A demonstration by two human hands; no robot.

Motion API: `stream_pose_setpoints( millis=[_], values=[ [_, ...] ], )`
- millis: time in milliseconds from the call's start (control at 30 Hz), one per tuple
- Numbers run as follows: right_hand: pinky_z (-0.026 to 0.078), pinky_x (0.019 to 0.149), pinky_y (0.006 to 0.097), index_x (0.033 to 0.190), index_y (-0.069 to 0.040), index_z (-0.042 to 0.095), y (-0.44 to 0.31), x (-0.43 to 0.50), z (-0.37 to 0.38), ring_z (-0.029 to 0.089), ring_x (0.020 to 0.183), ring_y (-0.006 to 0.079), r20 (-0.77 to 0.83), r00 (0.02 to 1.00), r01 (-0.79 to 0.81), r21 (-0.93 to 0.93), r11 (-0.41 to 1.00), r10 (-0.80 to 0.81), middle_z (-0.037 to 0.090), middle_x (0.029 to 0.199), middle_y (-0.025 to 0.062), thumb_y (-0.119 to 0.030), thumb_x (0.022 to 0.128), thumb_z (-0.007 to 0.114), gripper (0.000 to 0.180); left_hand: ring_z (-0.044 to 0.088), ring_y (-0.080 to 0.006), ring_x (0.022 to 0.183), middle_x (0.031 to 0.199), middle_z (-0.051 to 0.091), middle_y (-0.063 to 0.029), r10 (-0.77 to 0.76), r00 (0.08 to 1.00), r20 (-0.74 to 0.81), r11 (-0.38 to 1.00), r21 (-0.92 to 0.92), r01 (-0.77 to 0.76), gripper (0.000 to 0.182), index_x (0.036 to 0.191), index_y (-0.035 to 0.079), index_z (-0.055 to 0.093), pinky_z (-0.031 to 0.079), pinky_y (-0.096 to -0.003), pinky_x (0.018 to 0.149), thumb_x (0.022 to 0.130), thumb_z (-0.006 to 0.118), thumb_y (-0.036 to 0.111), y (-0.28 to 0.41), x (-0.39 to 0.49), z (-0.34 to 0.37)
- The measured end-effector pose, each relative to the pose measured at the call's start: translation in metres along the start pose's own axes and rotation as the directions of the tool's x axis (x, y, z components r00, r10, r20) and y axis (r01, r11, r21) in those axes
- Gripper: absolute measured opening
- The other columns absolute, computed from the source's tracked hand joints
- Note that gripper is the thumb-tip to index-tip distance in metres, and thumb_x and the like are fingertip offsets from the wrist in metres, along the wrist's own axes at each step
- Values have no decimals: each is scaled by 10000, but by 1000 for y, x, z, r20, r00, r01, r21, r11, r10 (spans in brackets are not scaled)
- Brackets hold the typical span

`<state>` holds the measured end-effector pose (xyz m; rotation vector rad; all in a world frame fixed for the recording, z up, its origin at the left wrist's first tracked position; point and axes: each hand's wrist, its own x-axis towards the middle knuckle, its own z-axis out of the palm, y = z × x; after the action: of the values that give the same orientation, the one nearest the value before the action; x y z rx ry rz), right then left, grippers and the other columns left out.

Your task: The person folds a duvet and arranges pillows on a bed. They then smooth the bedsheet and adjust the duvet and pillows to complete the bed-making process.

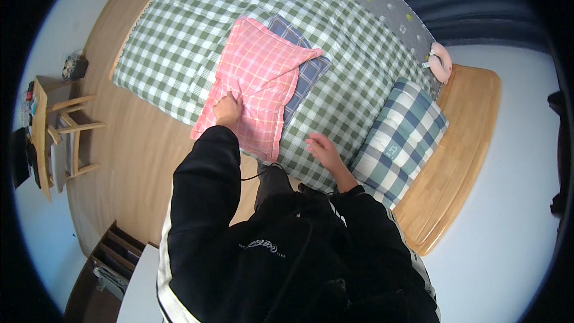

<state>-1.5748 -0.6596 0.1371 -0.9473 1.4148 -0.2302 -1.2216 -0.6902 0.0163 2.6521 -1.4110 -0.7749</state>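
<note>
A pink plaid pillow (264, 54) with a flanged edge lies across the near part of the bed. My left hand (228, 108) pinches its top fabric left of the middle, and creases spread out from the fingers. Partly hidden under it is a blue plaid pillow or pillowcase (293, 94), showing along the right and far sides. My right hand (325, 152) hovers near the bed's front edge with fingers bent and apart, holding nothing. Below both hands is a green-and-white checked quilt (350, 89).
A blue, green and white checked pillow (399, 137) lies by the wooden headboard (466, 143). A pink neck pillow (440, 63) sits in the far corner. To the left stand a wooden chair (74, 128) and desk (41, 139); a shelf unit (112, 255) is at lower left.
</note>
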Motion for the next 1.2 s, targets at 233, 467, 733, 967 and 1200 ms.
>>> stream_pose_setpoints(
  millis=[233,467,733,967,1200],
  values=[
    [491,857,307,1391,-75,550,-25,-17,-15,651,1072,159,-23,991,132,74,988,-131,671,1252,58,-341,1028,620,455,691,-450,849,847,699,-278,426,903,-46,864,-276,-422,496,1048,25,722,521,-559,786,927,580,484,35,-35,-27],
    [481,973,372,1467,-7,459,18,-50,-61,587,1214,267,-345,937,136,211,968,-57,597,1339,180,-492,921,733,779,656,-396,655,693,665,-231,461,870,-176,699,-531,-478,430,927,3,720,505,-489,664,903,669,430,160,-107,-69],
    [500,983,379,1454,105,426,56,-129,-124,613,1213,278,-473,880,164,364,917,31,601,1351,221,-564,785,842,1033,669,-170,864,935,754,-86,614,778,-137,272,-888,-370,241,1026,-3,749,504,-331,828,930,701,212,302,-185,-44],
    [525,914,345,1310,62,621,148,-184,-202,679,1056,223,-458,884,240,618,749,95,704,1181,145,-472,797,865,780,665,-153,816,904,749,-84,737,676,-21,361,-833,-420,222,1010,2,722,502,-306,786,918,678,199,413,-275,10],
    [551,850,328,1277,56,641,247,-213,-316,688,971,183,-548,836,438,640,632,-25,716,1131,109,-319,811,886,646,642,-157,656,761,706,-61,704,704,95,486,-787,-380,227,1021,24,717,504,-334,660,918,677,222,510,-369,95]
  ],
)
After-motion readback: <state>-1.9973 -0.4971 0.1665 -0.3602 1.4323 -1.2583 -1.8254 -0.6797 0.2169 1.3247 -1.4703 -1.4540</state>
